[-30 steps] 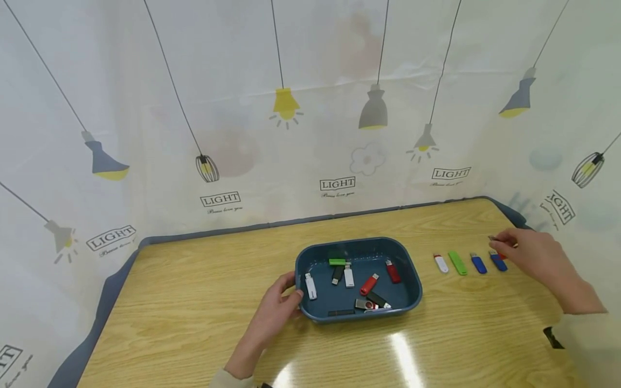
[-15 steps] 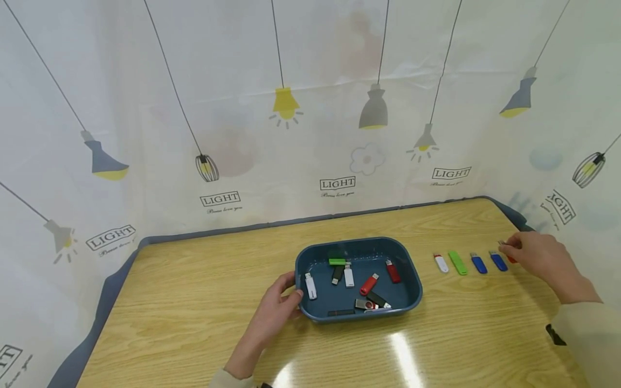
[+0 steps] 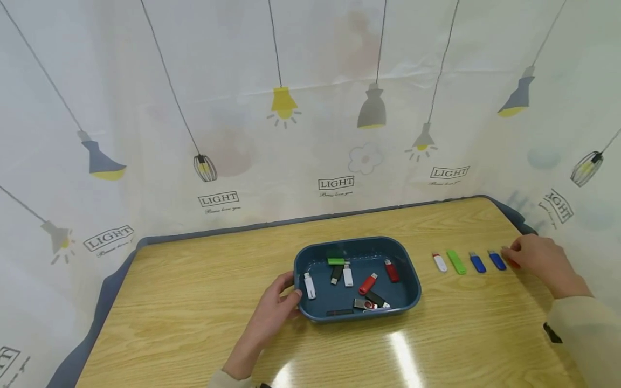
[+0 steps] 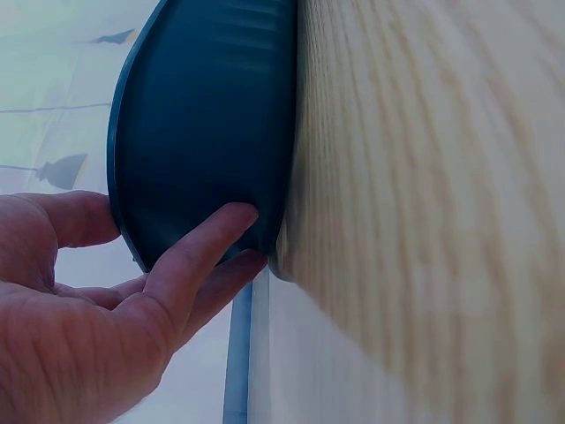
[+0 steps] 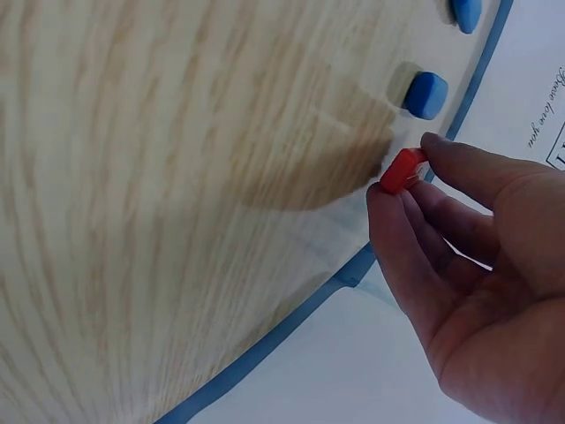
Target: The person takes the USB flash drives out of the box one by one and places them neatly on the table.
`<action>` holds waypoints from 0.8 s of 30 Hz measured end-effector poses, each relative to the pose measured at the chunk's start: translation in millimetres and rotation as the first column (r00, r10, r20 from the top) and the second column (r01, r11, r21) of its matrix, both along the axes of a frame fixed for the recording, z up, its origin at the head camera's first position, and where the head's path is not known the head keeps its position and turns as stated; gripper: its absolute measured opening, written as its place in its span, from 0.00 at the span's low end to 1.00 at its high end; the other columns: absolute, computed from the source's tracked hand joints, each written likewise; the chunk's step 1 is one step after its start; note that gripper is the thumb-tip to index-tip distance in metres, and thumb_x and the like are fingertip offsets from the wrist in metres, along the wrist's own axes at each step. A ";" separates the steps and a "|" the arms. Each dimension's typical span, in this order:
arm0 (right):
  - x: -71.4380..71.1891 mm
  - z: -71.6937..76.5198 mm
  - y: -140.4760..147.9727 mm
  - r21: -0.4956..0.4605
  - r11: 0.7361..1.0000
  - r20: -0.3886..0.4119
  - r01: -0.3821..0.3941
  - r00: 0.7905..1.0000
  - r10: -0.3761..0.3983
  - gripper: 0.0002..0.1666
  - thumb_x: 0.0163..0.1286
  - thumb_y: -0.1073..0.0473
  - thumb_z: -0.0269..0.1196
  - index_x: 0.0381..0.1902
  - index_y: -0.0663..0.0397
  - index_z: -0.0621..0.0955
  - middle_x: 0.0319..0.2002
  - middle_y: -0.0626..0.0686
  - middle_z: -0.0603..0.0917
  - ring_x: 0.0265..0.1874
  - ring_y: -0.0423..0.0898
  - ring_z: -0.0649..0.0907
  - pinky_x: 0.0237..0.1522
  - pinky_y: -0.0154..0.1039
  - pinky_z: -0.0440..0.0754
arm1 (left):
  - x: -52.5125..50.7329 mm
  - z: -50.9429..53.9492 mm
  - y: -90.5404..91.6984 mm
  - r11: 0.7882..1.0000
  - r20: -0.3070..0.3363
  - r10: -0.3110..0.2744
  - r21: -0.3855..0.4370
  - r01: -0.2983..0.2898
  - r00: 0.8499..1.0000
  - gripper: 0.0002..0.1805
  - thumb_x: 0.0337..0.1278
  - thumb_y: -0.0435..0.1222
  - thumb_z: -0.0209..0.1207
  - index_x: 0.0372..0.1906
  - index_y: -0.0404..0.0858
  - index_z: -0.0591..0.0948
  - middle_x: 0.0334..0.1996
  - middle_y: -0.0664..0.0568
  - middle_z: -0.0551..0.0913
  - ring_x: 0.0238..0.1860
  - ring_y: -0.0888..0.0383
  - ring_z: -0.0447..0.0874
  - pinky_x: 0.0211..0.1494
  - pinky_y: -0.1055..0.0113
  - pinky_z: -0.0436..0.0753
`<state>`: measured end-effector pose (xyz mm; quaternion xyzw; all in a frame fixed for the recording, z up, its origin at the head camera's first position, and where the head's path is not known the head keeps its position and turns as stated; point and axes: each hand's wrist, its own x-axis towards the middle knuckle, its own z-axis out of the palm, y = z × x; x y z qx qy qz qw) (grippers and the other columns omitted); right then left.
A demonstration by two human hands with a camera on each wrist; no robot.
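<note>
In the head view my left hand (image 3: 275, 307) holds the left end of a dark blue plastic tray (image 3: 412, 275). The left wrist view shows one digit at the rim and other fingers (image 4: 199, 252) along the outer wall. My right hand (image 3: 545, 261) is at the far right of the table, where it pinches a red USB stick (image 5: 404, 170) between thumb and fingertips. Most of the stick is covered by that hand in the head view. Just left of it lies a blue USB stick (image 3: 497, 260), in a row with another blue stick (image 3: 477, 262), a green stick (image 3: 456, 262) and a white stick (image 3: 439, 262).
Several USB sticks lie loose in the tray, among them a red one (image 3: 368, 283), a white one (image 3: 309, 285) and a green one (image 3: 336, 261). The wooden table (image 3: 204, 291) ends at a lamp-patterned curtain (image 3: 271, 156) behind and beside it.
My right hand has moved slightly right and down with the red USB stick, from above the right-hand blue stick to beside it. The left hand stays at the tray.
</note>
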<state>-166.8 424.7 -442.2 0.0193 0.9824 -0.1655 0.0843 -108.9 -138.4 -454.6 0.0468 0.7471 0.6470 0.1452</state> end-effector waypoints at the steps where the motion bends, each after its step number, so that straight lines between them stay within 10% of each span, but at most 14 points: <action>1: -0.2 -0.8 0.0 0.002 1.000 0.001 0.001 1.000 -0.001 0.27 0.79 0.53 0.57 0.16 0.51 0.73 0.14 0.47 0.69 0.17 0.48 0.70 0.24 0.41 0.65 | -0.1 -0.2 0.1 1.000 0.002 0.002 0.001 -0.002 1.000 0.29 0.78 0.33 0.50 0.77 0.29 0.62 0.75 0.30 0.63 0.64 0.35 0.78 0.53 0.55 0.89; 24: 3.0 -3.6 -2.5 0.006 1.000 0.008 -0.002 1.000 0.002 0.27 0.79 0.53 0.57 0.16 0.49 0.71 0.14 0.45 0.65 0.17 0.47 0.67 0.24 0.40 0.62 | 2.0 1.5 0.5 0.999 0.011 0.033 -0.002 -0.033 0.999 0.29 0.77 0.33 0.51 0.77 0.30 0.63 0.73 0.30 0.65 0.62 0.36 0.80 0.51 0.55 0.89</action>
